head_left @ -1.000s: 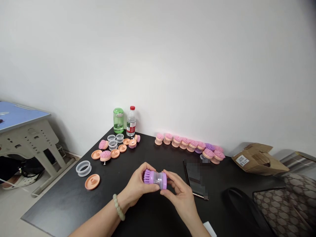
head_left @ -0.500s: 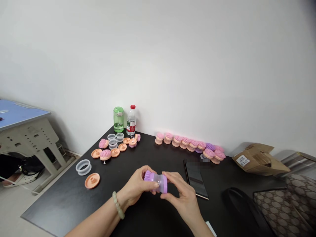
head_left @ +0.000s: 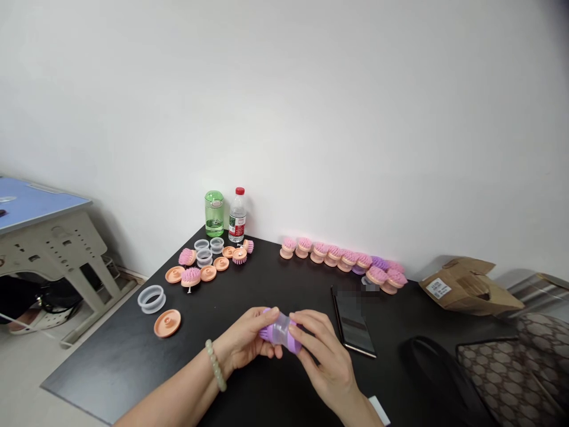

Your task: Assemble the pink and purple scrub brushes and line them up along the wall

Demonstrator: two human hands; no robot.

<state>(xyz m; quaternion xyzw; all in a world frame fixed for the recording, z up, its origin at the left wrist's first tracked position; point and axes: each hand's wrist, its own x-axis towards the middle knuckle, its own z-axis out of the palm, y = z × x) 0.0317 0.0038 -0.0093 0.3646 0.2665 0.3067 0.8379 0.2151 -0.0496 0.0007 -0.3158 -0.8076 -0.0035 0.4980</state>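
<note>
The left grip (head_left: 243,343) and the right grip (head_left: 322,370) are both clenched on a purple brush (head_left: 281,331). The brush is held between them, off the tabletop (head_left: 111,367) and tilted, with its bristles toward the left grip and its purple base against the right grip. Its clear sleeve (head_left: 280,330) shows in the middle, between the two grips. A bead bracelet (head_left: 216,365) circles the wrist behind the left grip.

Left of the left grip, a clear ring (head_left: 152,299) and a peach disc (head_left: 167,323) lie apart from each other on the tabletop. Farther off beyond that grip is a loose cluster of clear rings (head_left: 204,249), peach discs (head_left: 208,273) and pink brushes (head_left: 191,277). Behind that cluster, against the wall, stand a green bottle (head_left: 214,213) and a water bottle (head_left: 237,216) with a red cap.

Beyond both grips, a row of pink brushes (head_left: 340,258) runs along the wall, with some purple bristles showing near its right end. Just right of the right grip lies a phone (head_left: 353,329), dark-screened and blurred at its top edge. Farther right are a cardboard packet (head_left: 466,287) with a white label, a black bag (head_left: 440,379) and patterned fabric (head_left: 507,373). Well left of the left grip, off the tabletop, stands a blue-topped desk (head_left: 35,204).
</note>
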